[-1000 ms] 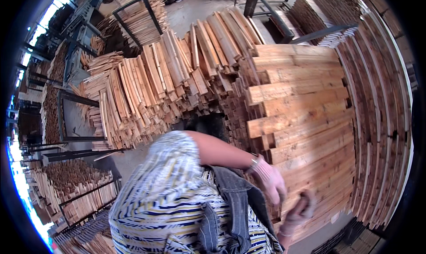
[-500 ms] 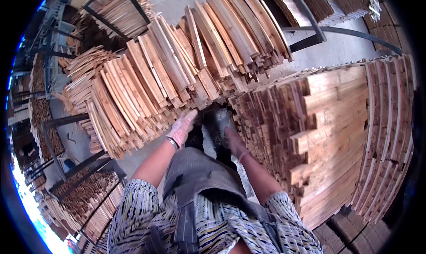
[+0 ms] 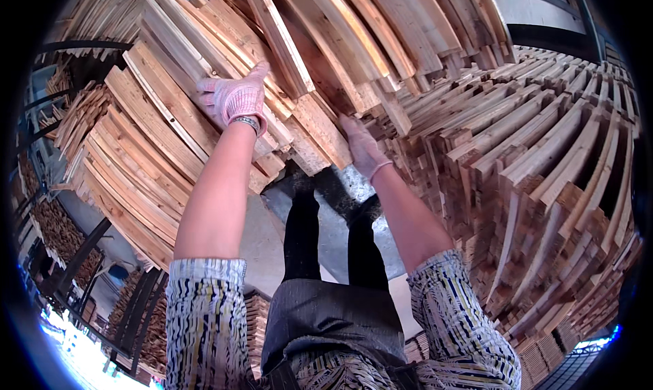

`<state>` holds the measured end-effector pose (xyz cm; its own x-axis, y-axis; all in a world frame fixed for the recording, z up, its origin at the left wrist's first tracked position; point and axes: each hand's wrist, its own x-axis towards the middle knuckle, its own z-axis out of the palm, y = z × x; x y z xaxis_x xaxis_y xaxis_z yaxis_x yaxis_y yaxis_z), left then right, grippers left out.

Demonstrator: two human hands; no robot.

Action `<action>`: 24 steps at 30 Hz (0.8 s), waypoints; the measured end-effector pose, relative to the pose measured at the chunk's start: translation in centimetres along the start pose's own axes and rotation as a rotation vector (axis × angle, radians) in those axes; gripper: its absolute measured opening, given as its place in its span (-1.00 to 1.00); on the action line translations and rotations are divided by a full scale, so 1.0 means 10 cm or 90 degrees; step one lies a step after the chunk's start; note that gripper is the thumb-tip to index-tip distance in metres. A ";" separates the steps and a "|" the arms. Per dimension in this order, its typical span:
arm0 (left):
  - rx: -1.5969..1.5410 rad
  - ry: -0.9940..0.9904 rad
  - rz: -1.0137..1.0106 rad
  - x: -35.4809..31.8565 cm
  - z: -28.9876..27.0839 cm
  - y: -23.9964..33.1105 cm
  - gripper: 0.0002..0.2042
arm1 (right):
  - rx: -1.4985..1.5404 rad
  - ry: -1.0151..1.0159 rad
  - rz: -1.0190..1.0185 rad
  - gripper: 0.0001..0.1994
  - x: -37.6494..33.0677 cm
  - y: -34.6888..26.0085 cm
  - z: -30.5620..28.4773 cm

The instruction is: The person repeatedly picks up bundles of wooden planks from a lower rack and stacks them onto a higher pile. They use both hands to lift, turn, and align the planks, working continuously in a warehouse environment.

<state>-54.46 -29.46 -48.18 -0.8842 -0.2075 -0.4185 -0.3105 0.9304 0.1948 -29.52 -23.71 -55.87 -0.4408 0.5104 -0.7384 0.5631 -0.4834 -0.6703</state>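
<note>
My left hand, in a pinkish-white work glove, lies on top of the wooden boards of the stack before me. Its thumb and fingers are spread across the boards. My right hand, also gloved, touches the end and right side of a short board at the near edge of the stack. Its fingers reach in beside the wood and are partly hidden, so their grip cannot be made out. A narrow board lies raised along the stack between the two hands.
A second tall stack of boards stands close on my right, its ends uneven. Dark metal frames rise at the far right. More piles of wood stand at the left. Grey floor shows around my legs.
Both hands have moved forward from in front of my body onto the stack ahead. The left hand now rests on the boards, the right touches a board end. My view has come closer to the stack.
</note>
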 end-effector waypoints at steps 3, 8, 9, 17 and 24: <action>0.007 -0.019 -0.026 0.08 -0.03 -0.07 0.29 | 0.184 -0.006 0.096 -0.26 -0.27 -0.17 0.16; -0.320 -0.206 0.033 0.39 -0.22 -0.70 0.21 | -0.147 -0.082 0.022 -0.20 -1.04 -0.41 0.40; -0.323 -0.220 0.048 0.49 -0.23 -0.78 0.19 | -0.236 -0.104 -0.025 -0.11 -1.05 -0.39 0.46; -0.304 -0.172 0.100 0.58 -0.19 -0.91 0.19 | -0.045 -0.279 0.076 0.01 -0.58 -0.22 0.67; -0.350 -0.291 -0.027 -0.03 -0.20 -1.14 0.20 | -0.120 -0.305 0.083 -0.02 -1.18 -0.14 0.37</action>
<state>-51.35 -40.60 -48.53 -0.6706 0.0196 -0.7416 -0.5780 0.6128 0.5389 -27.70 -31.68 -46.53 -0.6035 0.0503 -0.7957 0.7316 -0.3619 -0.5778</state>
